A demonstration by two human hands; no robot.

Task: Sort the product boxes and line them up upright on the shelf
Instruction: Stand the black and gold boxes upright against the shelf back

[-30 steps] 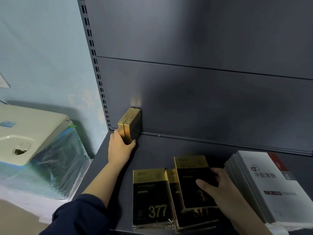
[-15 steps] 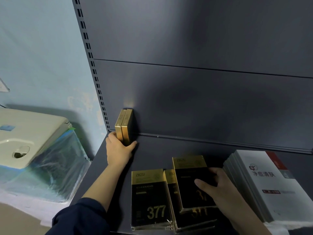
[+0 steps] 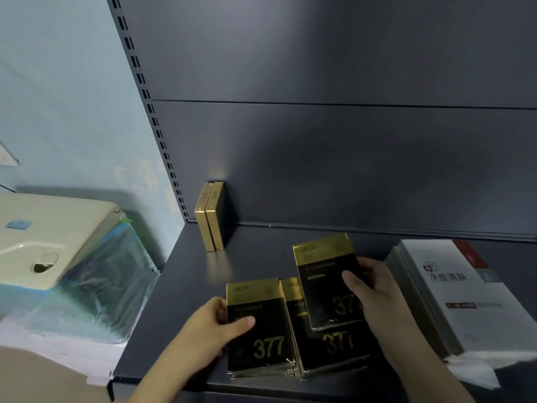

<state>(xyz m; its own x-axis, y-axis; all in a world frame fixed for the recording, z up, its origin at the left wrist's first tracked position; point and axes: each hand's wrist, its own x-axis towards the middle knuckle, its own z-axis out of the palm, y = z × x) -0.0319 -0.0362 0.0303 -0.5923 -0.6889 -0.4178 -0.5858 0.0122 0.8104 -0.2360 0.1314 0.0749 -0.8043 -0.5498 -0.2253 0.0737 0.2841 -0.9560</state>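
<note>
Right hand pinches a 377 box, tilted over the middle flat stack. Left hand grips the left flat stack, thumb on top. Two upright gold boxes stand far left against the back panel. White boxes just right — stacked flat. Dark shelf; plastic-wrapped cream appliance left, pale blue wall.

The dark grey shelf carries two gold boxes standing upright and touching in its back left corner. Near the front edge lie two flat stacks of black-and-gold boxes, side by side; at the right, seemingly stacked, lie white boxes.
</note>
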